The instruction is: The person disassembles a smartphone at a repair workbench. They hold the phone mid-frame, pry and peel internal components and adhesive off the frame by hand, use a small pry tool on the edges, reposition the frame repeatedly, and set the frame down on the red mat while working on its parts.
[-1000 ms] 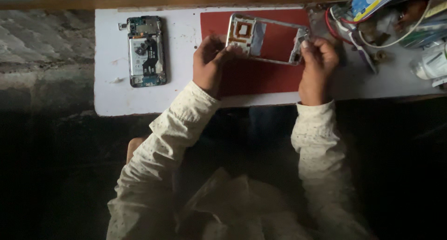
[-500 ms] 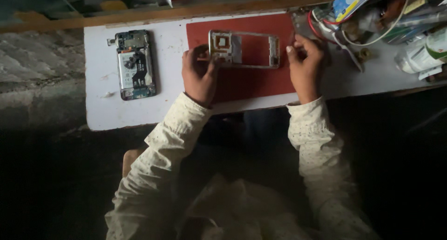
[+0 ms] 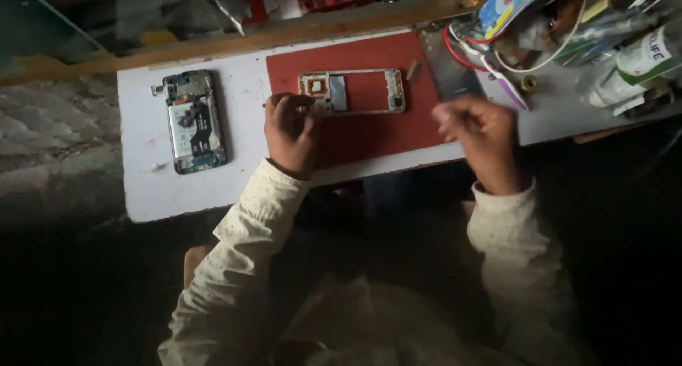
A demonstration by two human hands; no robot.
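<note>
frame [image 3: 353, 92] lies stripped on the mat [image 3: 369, 135] between the hands; left hand [image 3: 290, 130] curled touching its end, right hand [image 3: 477, 130] blurred, grip unclear. opened phone [image 3: 193, 121] left, unassembled.

Phone mid-frame [image 3: 353, 92] lies flat on red mat [image 3: 369, 135], on white table [image 3: 145, 188]. Left hand [image 3: 290, 130] rests on mat at frame's left end, touching it. Right hand [image 3: 482, 133] loosely curled, off the frame, near mat's right edge. Opened phone w/ exposed board [image 3: 192, 121] lies well left.
</note>
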